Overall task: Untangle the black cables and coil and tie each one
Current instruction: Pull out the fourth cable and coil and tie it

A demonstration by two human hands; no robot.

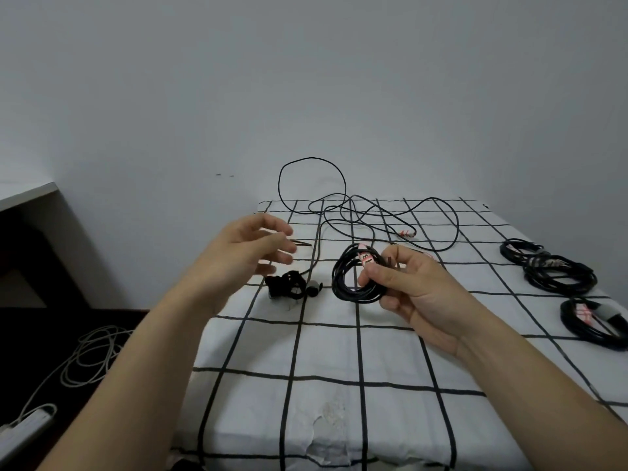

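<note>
My right hand (pixel 411 283) grips a coiled black cable (pixel 346 283) with a red-and-white plug, held just above the checked cloth. My left hand (pixel 248 249) hovers to its left with fingers spread and relaxed, holding nothing. Below the left fingers lies a small bundle of black ties (pixel 285 283) beside a grey roll (pixel 313 288). A thin dark tie strip (pixel 302 243) lies just past the left fingertips. Loose black cables (pixel 356 212) sprawl tangled at the far end of the table, one loop rising against the wall.
Three coiled black cables (pixel 560 273) lie at the right edge of the table (pixel 339 351). Left of the table, on the dark floor, are a white cable (pixel 91 355) and a power strip (pixel 27 426). A white shelf edge (pixel 27 192) juts at the left.
</note>
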